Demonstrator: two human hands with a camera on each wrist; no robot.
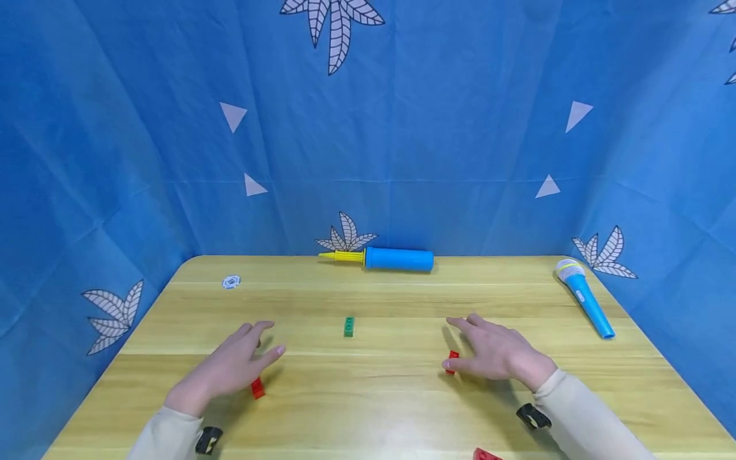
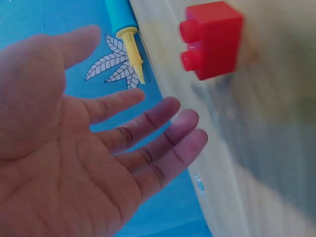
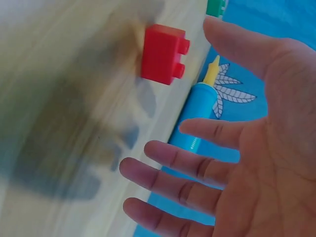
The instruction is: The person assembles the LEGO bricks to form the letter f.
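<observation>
My left hand (image 1: 227, 364) hovers above the table's left part, fingers spread and nothing held. Close beneath it lies a red toy brick (image 1: 257, 388), which shows two studs in the left wrist view (image 2: 215, 39). On the other side my right hand (image 1: 497, 351) is likewise held over the table with its fingers apart. A second red toy brick (image 1: 452, 362) sits under its thumb, partly hidden in the head view; the right wrist view shows that brick (image 3: 163, 54) apart from the fingers. Between the hands, farther back, stands a small green toy brick (image 1: 349, 326).
A blue and yellow hand pump (image 1: 398, 259) lies along the back edge. To the right is a blue toy microphone (image 1: 586, 299). A round white and blue chip (image 1: 231, 282) lies back left. Another red brick (image 1: 485, 454) shows at the front edge. Blue cloth (image 1: 391, 128) surrounds the table.
</observation>
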